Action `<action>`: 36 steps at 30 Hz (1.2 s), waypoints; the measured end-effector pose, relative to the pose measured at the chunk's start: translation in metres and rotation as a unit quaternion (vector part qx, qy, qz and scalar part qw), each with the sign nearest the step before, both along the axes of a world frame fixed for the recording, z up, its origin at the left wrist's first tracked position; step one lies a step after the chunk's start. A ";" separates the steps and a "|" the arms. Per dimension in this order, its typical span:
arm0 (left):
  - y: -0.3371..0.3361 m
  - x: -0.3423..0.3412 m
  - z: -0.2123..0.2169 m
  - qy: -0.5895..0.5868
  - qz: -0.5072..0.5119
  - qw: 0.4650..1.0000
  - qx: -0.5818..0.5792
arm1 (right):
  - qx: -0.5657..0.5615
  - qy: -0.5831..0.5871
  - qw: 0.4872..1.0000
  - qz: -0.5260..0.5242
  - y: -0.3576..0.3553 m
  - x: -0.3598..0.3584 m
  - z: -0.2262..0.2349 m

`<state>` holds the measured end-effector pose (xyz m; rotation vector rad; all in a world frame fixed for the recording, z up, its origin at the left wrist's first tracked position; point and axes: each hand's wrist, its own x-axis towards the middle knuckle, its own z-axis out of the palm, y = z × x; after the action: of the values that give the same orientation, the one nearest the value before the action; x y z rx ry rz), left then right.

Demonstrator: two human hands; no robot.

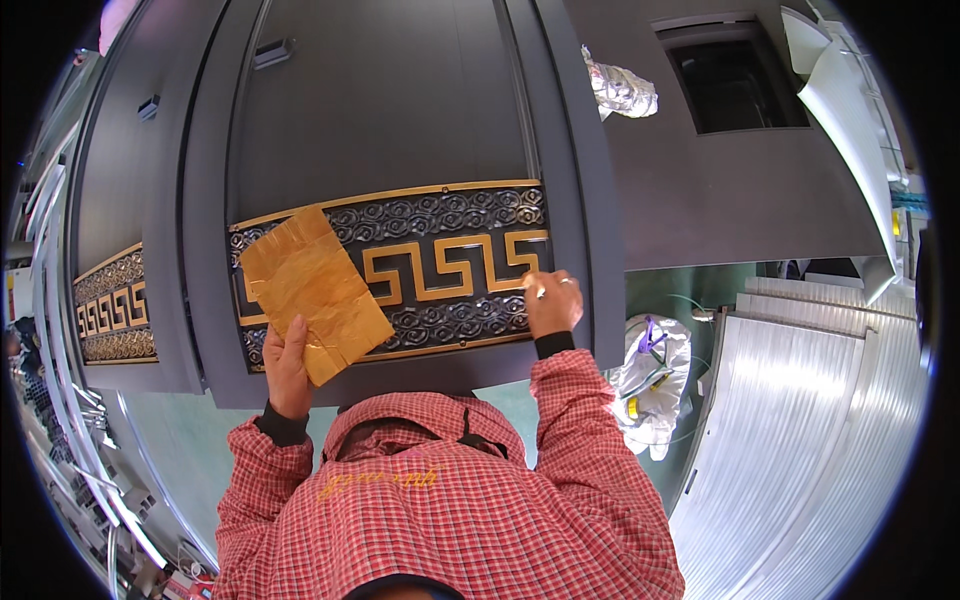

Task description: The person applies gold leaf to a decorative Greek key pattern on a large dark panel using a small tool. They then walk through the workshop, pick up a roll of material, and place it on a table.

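My left hand (287,372) grips the lower edge of a creased brown paper sheet (318,290), thumb on top. The sheet hides the left part of a decorative band (435,215) on a dark grey panel (390,100). Gold key-pattern strips (455,270) run along the band between black embossed scrollwork. At the band's right end, my right hand (556,306) is closed, its fingertips at the last gold key shape. A small pale bit shows at the fingers, too small to name.
To the left stands a second panel (140,200) with a similar band. A white plastic bundle (655,380) lies on the green floor (165,440) at right. Beyond it are ribbed translucent sheets (780,400). A grey board with a rectangular opening (740,80) is at upper right.
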<state>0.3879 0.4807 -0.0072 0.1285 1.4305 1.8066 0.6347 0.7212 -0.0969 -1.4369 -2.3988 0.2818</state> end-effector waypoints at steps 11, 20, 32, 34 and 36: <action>-0.009 -0.006 -0.001 0.018 0.040 0.999 0.000 | -0.079 -0.027 0.995 -0.050 0.003 0.008 0.004; -0.016 -0.016 0.006 0.030 0.076 0.997 -0.008 | -0.082 -0.033 0.996 -0.022 -0.002 0.010 0.005; -0.038 -0.024 0.002 0.037 0.095 0.995 -0.013 | -0.062 0.057 0.967 0.239 -0.059 -0.072 -0.005; -0.042 -0.023 0.003 0.036 0.122 0.992 -0.017 | -0.038 0.016 0.981 0.189 -0.051 -0.062 -0.006; -0.048 -0.022 0.000 0.029 0.122 0.992 -0.016 | -0.022 -0.033 0.987 0.157 -0.036 -0.051 0.005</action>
<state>0.3657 0.4326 -0.0074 -0.0107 1.5712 1.9890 0.5836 0.6850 -0.0918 -1.0944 -2.6877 0.3687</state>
